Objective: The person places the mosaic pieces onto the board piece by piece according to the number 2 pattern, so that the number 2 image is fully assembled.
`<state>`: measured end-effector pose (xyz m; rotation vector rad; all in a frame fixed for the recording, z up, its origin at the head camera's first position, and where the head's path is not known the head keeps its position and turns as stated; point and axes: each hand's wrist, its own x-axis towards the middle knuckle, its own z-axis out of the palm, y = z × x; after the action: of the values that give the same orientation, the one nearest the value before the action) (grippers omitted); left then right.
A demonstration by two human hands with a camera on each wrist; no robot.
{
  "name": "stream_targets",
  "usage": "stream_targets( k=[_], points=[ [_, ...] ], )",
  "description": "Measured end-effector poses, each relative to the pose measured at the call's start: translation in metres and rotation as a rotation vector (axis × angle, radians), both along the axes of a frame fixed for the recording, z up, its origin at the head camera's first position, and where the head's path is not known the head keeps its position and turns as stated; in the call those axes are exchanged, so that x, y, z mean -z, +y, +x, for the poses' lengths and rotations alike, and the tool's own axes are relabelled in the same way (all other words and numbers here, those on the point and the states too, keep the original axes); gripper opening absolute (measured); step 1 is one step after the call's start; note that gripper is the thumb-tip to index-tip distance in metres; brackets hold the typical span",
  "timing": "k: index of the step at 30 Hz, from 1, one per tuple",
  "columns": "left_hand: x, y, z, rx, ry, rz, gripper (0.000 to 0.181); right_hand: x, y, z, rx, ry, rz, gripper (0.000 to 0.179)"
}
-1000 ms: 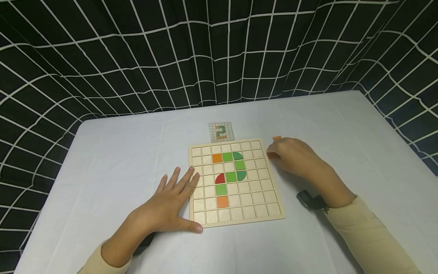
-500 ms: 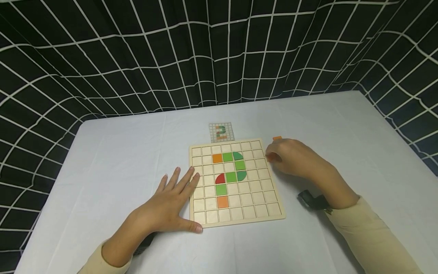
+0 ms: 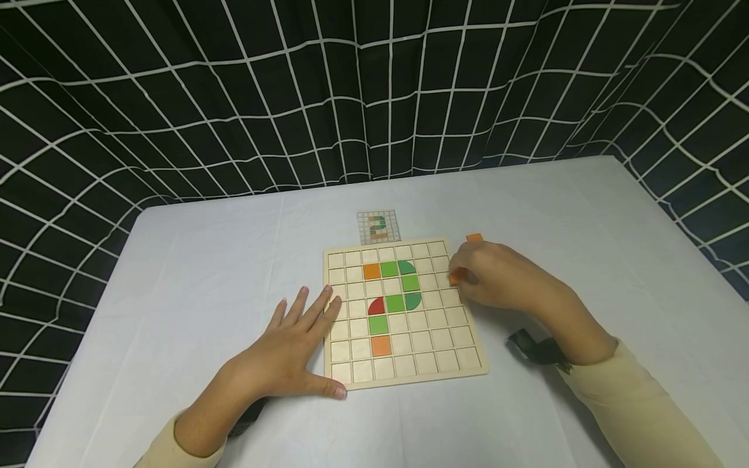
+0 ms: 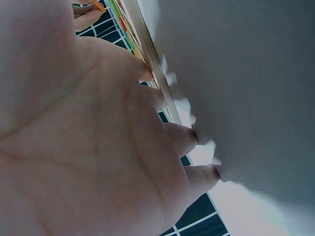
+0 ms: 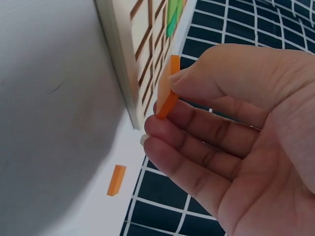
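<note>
A square wooden grid board (image 3: 433,363) lies on the table with orange, green and red tiles set in its cells. My left hand (image 3: 287,354) is spread at the board's left side, fingertips and thumb touching its edge. Over the board's right edge, my right hand (image 3: 506,276) pinches an orange square tile (image 5: 167,88) between thumb and fingers, as the right wrist view shows. Another orange tile (image 3: 474,238) lies on the table just beyond that hand. Among the set tiles are an orange square (image 3: 371,271), a red quarter-round (image 3: 377,306) and a green square (image 3: 395,303).
A small pattern card (image 3: 378,227) with a coloured figure on a grid lies behind the board. White cloth covers the table (image 3: 234,260). A black curtain with white grid lines (image 3: 292,97) hangs behind and at both sides.
My right hand has moved slightly left and nearer, bringing the orange tile over the board's right edge. The left hand and the set tiles stay where they were.
</note>
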<state>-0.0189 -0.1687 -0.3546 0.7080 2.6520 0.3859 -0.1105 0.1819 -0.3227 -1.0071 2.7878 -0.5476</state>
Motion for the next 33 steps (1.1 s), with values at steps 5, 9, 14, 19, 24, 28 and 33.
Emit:
stream_targets(
  k=[5, 9, 14, 19, 24, 28, 33],
  points=[
    [0.000, 0.000, 0.000, 0.002, -0.001, 0.001, 0.130, -0.003, -0.003, 0.005, -0.008, -0.016, -0.003, 0.021],
    [0.000, 0.000, 0.000, 0.005, 0.001, 0.002, 0.129, -0.005, -0.007, 0.009, -0.032, -0.025, 0.006, 0.019],
    [0.000, 0.001, 0.001, 0.003, 0.001, 0.002, 0.129, -0.007, -0.013, 0.013, -0.050, -0.043, 0.019, 0.017],
    [0.000, 0.001, 0.000, 0.000, 0.003, -0.003, 0.130, -0.006, -0.017, 0.016, -0.076, -0.077, 0.000, 0.020],
    [0.000, 0.000, 0.000, -0.002, 0.009, -0.004, 0.131, -0.004, -0.019, 0.018, -0.113, -0.075, -0.017, 0.021],
    [0.000, 0.000, 0.000, -0.005, 0.003, -0.009, 0.131, -0.003, -0.021, 0.020, -0.140, -0.069, -0.023, 0.019],
    [0.000, 0.000, 0.001, -0.005, 0.002, -0.004, 0.130, -0.003, -0.026, 0.023, -0.177, -0.056, -0.034, 0.018]
  ],
)
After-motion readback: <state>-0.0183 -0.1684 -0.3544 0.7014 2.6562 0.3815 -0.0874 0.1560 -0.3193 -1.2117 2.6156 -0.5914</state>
